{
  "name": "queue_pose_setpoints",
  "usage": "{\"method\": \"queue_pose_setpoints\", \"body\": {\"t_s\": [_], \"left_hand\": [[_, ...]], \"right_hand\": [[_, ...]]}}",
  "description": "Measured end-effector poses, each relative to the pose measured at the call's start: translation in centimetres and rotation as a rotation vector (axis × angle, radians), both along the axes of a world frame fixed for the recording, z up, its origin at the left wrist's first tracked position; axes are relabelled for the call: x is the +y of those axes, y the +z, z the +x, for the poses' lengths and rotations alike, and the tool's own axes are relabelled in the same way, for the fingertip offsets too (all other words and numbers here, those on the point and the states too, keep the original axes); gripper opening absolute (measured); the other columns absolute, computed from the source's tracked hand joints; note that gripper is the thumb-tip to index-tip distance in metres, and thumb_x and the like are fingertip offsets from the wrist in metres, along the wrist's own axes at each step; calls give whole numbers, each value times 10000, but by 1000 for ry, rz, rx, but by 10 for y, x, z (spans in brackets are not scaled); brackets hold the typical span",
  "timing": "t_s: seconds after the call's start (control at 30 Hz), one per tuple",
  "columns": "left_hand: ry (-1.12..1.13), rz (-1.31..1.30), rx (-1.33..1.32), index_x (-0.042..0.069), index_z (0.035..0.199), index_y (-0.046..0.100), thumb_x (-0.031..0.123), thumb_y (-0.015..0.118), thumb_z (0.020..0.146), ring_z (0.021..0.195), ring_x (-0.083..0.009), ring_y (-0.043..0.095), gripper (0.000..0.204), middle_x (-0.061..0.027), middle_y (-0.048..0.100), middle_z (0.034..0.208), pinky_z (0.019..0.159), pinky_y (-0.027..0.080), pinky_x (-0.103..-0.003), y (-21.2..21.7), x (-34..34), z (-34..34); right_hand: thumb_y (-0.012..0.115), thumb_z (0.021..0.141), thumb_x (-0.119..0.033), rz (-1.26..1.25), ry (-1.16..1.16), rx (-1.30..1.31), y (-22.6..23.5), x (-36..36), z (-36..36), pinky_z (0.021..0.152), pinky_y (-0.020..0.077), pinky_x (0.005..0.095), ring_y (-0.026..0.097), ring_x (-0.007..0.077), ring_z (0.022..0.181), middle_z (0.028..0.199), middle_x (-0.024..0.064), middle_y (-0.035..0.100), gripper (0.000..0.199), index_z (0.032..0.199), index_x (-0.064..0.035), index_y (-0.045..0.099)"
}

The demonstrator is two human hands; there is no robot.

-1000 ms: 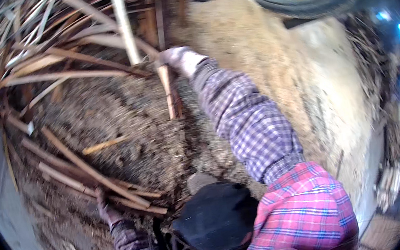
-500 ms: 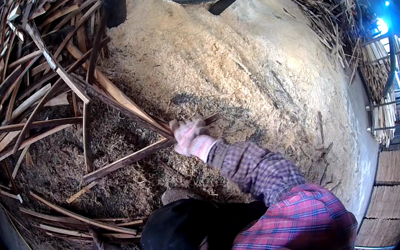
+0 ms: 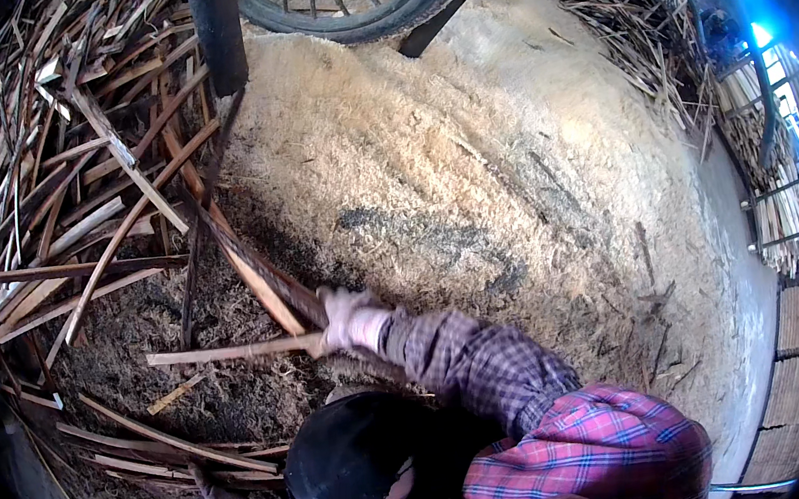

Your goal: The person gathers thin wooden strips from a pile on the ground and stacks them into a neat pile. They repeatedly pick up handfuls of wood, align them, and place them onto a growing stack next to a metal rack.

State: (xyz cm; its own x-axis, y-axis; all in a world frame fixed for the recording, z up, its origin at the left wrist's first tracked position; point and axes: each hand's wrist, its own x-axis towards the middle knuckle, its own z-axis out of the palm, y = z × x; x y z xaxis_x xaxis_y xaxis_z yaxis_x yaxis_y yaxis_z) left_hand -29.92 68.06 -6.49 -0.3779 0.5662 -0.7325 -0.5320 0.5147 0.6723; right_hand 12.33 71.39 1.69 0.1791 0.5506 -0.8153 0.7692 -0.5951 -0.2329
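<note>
My right hand (image 3: 348, 319), in a pale knitted glove, is closed round wooden strips. One short strip (image 3: 231, 351) sticks out to the left from it, nearly level. Long strips (image 3: 256, 273) run from the same hand up to the pile at the upper left. My left hand (image 3: 212, 491) is low on the left, partly in shadow, against a small bundle of wooden strips (image 3: 168, 447). Its fingers seem curled round the bundle's lower edge, though they are partly hidden. Both forearms wear checked sleeves.
A tangled pile of wooden strips (image 3: 58, 183) fills the upper left. Pale sawdust (image 3: 425, 135) covers the ground ahead. A spoked wheel (image 3: 360, 27) and dark post (image 3: 218, 36) stand at the top. More wood scraps (image 3: 635, 47) lie far right. A black rounded shape (image 3: 347, 463) blocks the lower middle.
My right hand has shifted left and slightly down. The short strip in it has swung from slanting to nearly level. My left hand stays at the bundle. The view has shifted slightly.
</note>
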Motion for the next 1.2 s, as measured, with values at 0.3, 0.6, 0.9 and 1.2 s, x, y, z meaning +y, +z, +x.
{"method": "queue_pose_setpoints", "body": {"t_s": [0.3, 0.6, 0.9, 1.2], "left_hand": [[37, 3, -17, 62, 1238, 486, 410, 662, 744, 1106, -283, 449, 629, -121, 460, 1263, 942, 366, -404, -5, -5, 6], [158, 17, -7, 3, 1167, 530, 327, 648, 784, 1039, -247, 489, 515, -114, 544, 1145, 915, 391, -344, 41, 8, 29], [113, 27, 124, 3, 1055, 565, 368, 712, 719, 792, -241, 614, 518, -119, 614, 958, 747, 523, -351, 41, -6, 26], [90, 26, 178, 10, 1122, 548, 392, 748, 671, 855, -224, 580, 624, -93, 602, 1007, 801, 466, -319, 11, -2, 25]], "right_hand": [[614, 729, -264, 202, -45, -226, -22, -39, -41, 872, 403, 474, 462, 304, 1090, 1177, 164, 417, 721, 1299, -17, 247], [768, 501, -424, 116, 55, 123, -16, -29, 37, 628, 483, 342, 586, 235, 764, 825, 151, 611, 672, 914, 76, 591], [743, 681, -269, -90, -131, 540, 58, -169, 94, 764, 481, 324, 580, 224, 864, 1000, 98, 605, 515, 1093, -29, 547], [733, 681, -228, -188, 92, 526, 57, -104, 102, 651, 505, 279, 591, 165, 776, 880, 89, 623, 481, 1062, -8, 537]]}}
